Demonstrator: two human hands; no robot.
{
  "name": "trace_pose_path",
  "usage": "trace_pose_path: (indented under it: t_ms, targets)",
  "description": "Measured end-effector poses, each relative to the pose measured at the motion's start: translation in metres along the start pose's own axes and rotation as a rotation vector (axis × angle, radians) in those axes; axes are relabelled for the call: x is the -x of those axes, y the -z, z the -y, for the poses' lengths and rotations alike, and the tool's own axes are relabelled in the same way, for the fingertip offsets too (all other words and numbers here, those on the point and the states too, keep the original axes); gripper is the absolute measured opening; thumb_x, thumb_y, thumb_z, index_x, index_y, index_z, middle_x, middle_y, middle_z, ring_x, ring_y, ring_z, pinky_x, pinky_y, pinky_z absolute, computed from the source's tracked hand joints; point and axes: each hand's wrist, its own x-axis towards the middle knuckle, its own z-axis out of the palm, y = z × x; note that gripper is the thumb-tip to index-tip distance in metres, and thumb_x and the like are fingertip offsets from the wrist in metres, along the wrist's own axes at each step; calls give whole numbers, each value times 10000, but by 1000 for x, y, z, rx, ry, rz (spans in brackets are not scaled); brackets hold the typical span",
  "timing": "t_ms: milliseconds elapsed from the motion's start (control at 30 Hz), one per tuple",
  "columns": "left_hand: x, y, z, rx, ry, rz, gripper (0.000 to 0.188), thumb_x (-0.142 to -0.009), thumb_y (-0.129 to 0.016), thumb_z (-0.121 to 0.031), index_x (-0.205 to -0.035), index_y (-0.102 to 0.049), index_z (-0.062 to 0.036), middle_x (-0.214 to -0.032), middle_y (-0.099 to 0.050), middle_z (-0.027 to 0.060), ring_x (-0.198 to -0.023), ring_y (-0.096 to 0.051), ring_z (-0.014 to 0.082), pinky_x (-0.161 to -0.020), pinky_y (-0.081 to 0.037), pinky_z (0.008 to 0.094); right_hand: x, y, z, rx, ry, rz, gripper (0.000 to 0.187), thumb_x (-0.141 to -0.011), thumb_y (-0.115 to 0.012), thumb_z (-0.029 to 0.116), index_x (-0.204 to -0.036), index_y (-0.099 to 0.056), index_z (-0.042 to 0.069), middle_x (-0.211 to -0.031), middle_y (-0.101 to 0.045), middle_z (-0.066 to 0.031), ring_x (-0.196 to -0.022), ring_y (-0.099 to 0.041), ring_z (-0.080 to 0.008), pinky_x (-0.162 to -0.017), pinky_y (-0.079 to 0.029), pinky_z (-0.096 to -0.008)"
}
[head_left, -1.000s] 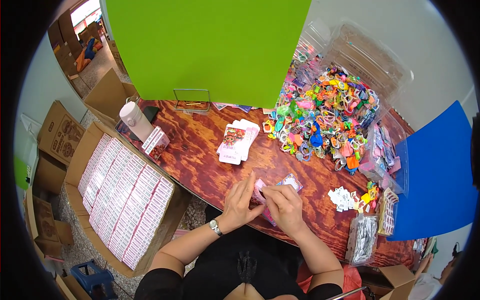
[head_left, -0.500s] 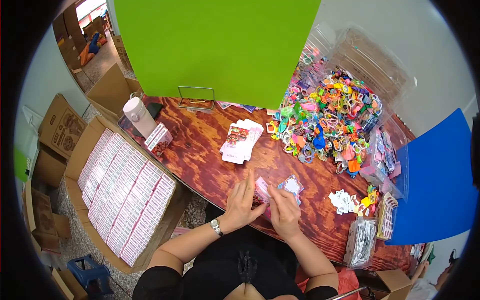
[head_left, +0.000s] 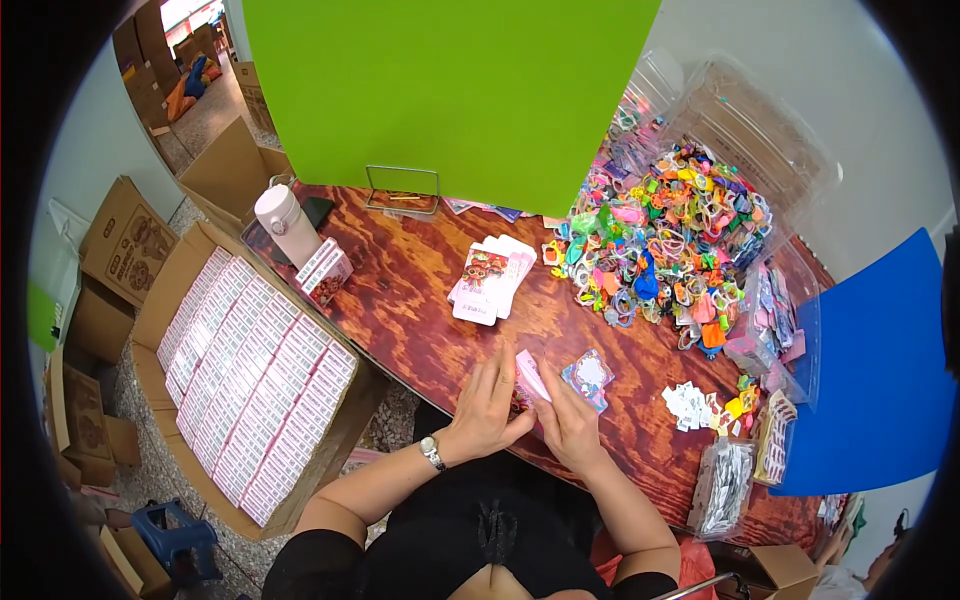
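Observation:
Between my two hands, at the near edge of the table, stands a small pink box (head_left: 528, 375). Against its left side lies my left hand (head_left: 487, 408), fingers long and together, with a watch on the wrist. My right hand (head_left: 570, 420) presses the other side, its fingers stretched along the box. The palms hide the box's lower part. Just right of the box lies a colourful card packet (head_left: 588, 379) with a pale frame-shaped middle. Beyond my fingertips rests a loose stack of pink-edged cards (head_left: 485, 283), the top one showing red cartoon figures.
To the left, a large carton (head_left: 345, 400) holds rows of small boxes (head_left: 250, 370). A pink bottle (head_left: 285, 222) and a few boxes (head_left: 326, 275) stand at the table's left edge. Right are a heap of colourful trinkets (head_left: 665, 245), white slips (head_left: 688, 406) and a clear tub (head_left: 722, 485).
My right hand's fingers have gone from pinching at the box's top end to lying straight along its side. My left hand stays against the box. The whole view has shifted slightly.

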Motion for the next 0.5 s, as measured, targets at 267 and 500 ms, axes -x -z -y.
trace_pose_path:
  t_ms: [267,500]
  targets:
    - [10,-6,3,-161,-17,48,919,-816,-728,-296,-1504,-281,117,-1388,-423,321,-1072,-526,413,-894,-456,497,-6,4,17,-79,-94,44,460,-1005,-559,55,-1447,-492,-50,-1383,-589,-261,-1239,-626,-362,-1020,-499,-392]
    - [9,2,1,-181,-22,47,895,-824,-726,-281,-1509,-293,100,-1405,-419,317,-1095,-519,421,-916,-452,498,-9,8,17,-104,-94,97,483,-973,-620,65,-1436,-518,-33,-1359,-611,-249,-1234,-633,-347,-1014,-502,-384]
